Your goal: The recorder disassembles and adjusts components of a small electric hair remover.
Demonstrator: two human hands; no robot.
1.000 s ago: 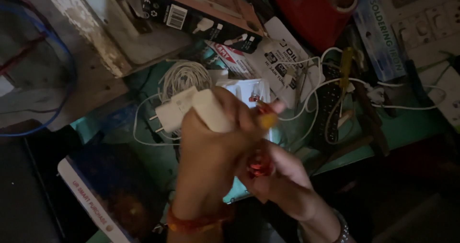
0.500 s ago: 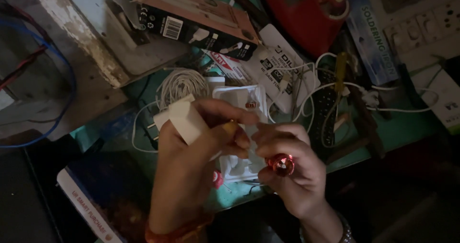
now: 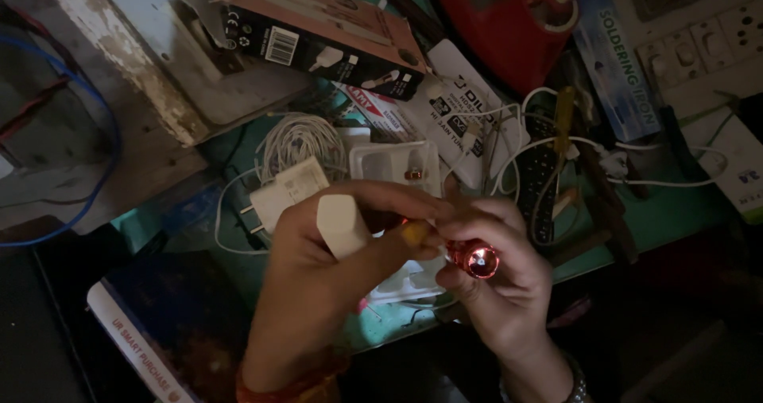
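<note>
While the left hand (image 3: 334, 268) grips a white charger shell (image 3: 340, 225) and the right hand (image 3: 497, 280) pinches a red-handled screwdriver (image 3: 477, 258), fingers closed tight, the tip could slip in this dim light. Beyond the fingers lie another white charger (image 3: 284, 192), coiled cable (image 3: 298, 137) and boxes on the worktop (image 3: 675, 212).

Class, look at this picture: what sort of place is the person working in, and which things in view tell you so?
Probably a small electronics repair bench. Signs: a boxed soldering iron, a switch and socket board, and white chargers with a coiled cable strewn over the cluttered green table. The left hand holds a white charger housing.
</note>
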